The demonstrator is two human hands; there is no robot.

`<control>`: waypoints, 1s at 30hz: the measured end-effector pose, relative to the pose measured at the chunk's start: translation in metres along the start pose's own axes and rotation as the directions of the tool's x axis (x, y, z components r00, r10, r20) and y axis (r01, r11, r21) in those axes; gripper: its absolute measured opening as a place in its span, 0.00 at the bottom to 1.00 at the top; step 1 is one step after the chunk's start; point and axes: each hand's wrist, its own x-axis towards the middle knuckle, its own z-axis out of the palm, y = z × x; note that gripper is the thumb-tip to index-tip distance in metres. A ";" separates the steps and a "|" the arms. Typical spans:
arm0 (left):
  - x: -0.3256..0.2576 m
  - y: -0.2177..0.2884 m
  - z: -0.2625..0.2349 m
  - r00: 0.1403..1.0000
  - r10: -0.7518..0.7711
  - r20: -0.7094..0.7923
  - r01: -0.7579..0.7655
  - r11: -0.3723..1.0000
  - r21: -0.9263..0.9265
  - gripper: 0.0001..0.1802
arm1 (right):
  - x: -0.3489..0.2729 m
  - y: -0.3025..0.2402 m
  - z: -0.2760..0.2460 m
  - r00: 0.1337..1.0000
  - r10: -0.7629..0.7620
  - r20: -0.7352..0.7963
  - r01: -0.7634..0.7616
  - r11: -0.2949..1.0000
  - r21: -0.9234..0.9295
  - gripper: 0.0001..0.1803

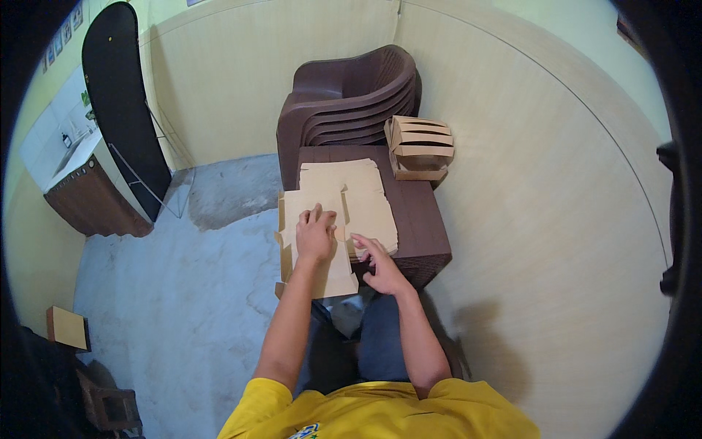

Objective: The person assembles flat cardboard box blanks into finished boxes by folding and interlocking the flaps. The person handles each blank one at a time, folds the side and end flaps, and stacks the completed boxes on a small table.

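Note:
A flat tan cardboard box blank [333, 274] with creased edge flaps lies over the left part of a pile of similar cardboard sheets [369, 197]. Its near end reaches past the front of the brown table [420, 212]. My left hand [314, 233] rests on the blank's middle, fingers apart and slightly bent, with nothing gripped. Beside the blank's right edge is my right hand [379, 265], fingers apart and the index finger stretched toward a small flap. Whether that fingertip touches the flap is hard to tell.
Several folded cardboard boxes [423, 146] are stacked at the table's back right corner. Stacked brown plastic chairs [351, 102] stand behind the table. A wall [541, 183] rises on the right. At far left, a tall black board [117, 102] leans near a sink counter [80, 157].

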 end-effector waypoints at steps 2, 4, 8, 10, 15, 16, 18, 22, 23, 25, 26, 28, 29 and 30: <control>0.005 0.001 -0.009 0.999 0.009 0.035 -0.007 0.999 -0.031 0.23 | -0.006 -0.007 0.000 0.990 -0.130 0.045 0.135 0.984 -0.115 0.63; 0.005 0.010 -0.024 0.999 0.037 0.014 -0.034 0.983 -0.183 0.22 | -0.008 -0.014 -0.002 0.980 -0.175 0.099 0.190 0.966 -0.173 0.65; -0.036 0.024 -0.069 0.957 0.130 -0.258 -0.204 0.936 -0.285 0.17 | -0.013 -0.022 -0.008 0.979 -0.123 0.164 0.153 0.971 -0.183 0.68; -0.067 0.018 -0.091 0.898 0.103 -0.428 -0.229 0.939 -0.255 0.16 | -0.017 -0.026 -0.010 0.976 -0.123 0.180 0.154 0.973 -0.172 0.68; -0.145 -0.033 -0.114 0.840 -0.149 -0.522 -0.191 0.818 -0.542 0.21 | -0.025 -0.034 -0.009 0.979 -0.111 0.169 0.145 0.968 -0.203 0.63; -0.155 -0.041 -0.112 0.848 -0.149 -0.509 -0.244 0.743 -0.623 0.23 | -0.024 -0.034 -0.007 0.984 -0.093 0.153 0.125 0.968 -0.215 0.62; -0.173 -0.044 -0.101 0.903 -0.200 -0.379 -0.122 0.728 -0.675 0.25 | -0.021 -0.034 -0.004 0.990 -0.069 0.123 0.096 0.968 -0.233 0.58; -0.180 -0.036 -0.085 0.946 -0.134 -0.295 -0.075 0.795 -0.603 0.25 | -0.020 -0.024 -0.003 0.995 0.074 0.061 -0.071 0.996 -0.051 0.54; -0.179 -0.033 -0.083 0.951 -0.133 -0.280 -0.058 0.811 -0.582 0.25 | -0.021 -0.021 -0.003 0.995 0.091 0.045 -0.089 0.995 -0.049 0.54; -0.177 -0.027 -0.079 0.934 -0.210 -0.291 -0.008 0.798 -0.602 0.21 | -0.023 -0.012 -0.004 0.995 0.093 0.033 -0.094 0.996 0.004 0.53; -0.176 -0.024 -0.077 0.925 -0.249 -0.286 0.019 0.785 -0.619 0.19 | -0.024 -0.008 -0.005 0.996 0.079 0.036 -0.081 0.995 0.054 0.51; -0.175 -0.024 -0.075 0.911 -0.306 -0.276 0.062 0.764 -0.642 0.16 | -0.025 0.002 -0.004 0.995 0.098 0.032 -0.102 0.975 0.200 0.47; -0.174 -0.024 -0.074 0.905 -0.326 -0.273 0.077 0.758 -0.648 0.15 | -0.025 0.007 -0.003 0.991 0.131 0.029 -0.133 0.947 0.293 0.43; -0.175 -0.025 -0.074 0.899 -0.348 -0.266 0.093 0.745 -0.661 0.14 | -0.024 0.012 0.000 0.986 0.163 0.031 -0.162 0.909 0.384 0.39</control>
